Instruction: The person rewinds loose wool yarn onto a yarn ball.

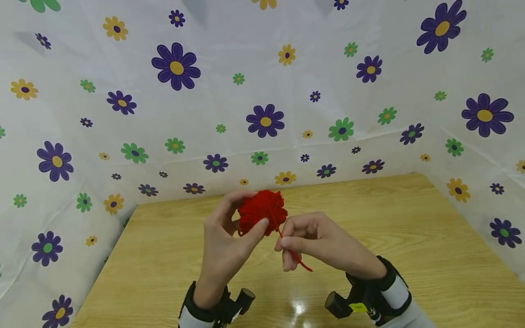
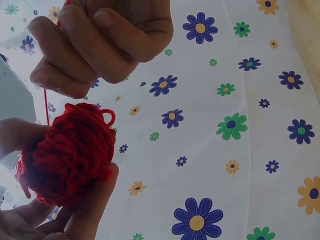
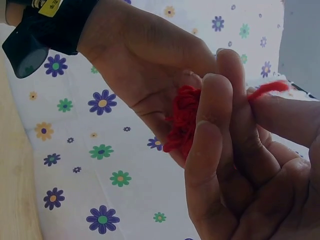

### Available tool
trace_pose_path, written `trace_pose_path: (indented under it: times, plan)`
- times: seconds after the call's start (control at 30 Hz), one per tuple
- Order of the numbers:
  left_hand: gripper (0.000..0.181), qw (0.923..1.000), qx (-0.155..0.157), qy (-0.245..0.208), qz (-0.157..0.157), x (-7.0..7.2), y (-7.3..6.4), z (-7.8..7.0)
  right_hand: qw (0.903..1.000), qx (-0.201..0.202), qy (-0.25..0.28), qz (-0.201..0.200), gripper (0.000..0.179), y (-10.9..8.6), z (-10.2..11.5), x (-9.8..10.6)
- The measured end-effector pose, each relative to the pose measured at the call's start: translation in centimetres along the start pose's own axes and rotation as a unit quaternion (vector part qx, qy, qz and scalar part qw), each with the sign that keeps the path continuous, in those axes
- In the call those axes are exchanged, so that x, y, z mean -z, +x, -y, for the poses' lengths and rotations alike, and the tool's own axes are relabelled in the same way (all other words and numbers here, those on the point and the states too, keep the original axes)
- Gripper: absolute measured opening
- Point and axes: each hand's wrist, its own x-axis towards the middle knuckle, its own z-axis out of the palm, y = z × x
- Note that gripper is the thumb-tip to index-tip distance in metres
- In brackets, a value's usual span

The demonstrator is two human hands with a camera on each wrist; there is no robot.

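A ball of red yarn (image 1: pixel 260 210) is held in my left hand (image 1: pixel 227 243), thumb on the near side and fingers curled behind it. From the ball a strand runs down to my right hand (image 1: pixel 313 241), which pinches it between thumb and index finger. The loose yarn end (image 1: pixel 304 265) sticks out below that pinch. In the left wrist view the ball (image 2: pixel 70 155) shows a small loop at its top, beside the curled right fingers (image 2: pixel 95 45). The right wrist view has the yarn tip (image 3: pixel 270 89) poking out past the right thumb, while the ball is partly hidden behind the fingers.
Both hands are above a light wooden table (image 1: pixel 164 255). A white cloth with purple, yellow and green flowers (image 1: pixel 229 100) hangs behind it and along both sides. Each wrist wears a black strap with a camera (image 1: pixel 338 304).
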Motion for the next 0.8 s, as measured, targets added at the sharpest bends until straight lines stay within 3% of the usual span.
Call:
trace_pose_path:
  times: [0.4,0.8]
  plan:
    - [0.041,0.9956,0.012,-0.093,0.007,0.3,-0.1,-0.6,0.9999,-0.005,-0.003,-0.012,0.014,0.2,-0.7,-0.1]
    - [0.042,0.9866,0.049,-0.153,0.024,0.9,-0.4,1.0,0.9998,-0.012,0.009,-0.010,0.014,0.2,-0.6,0.1]
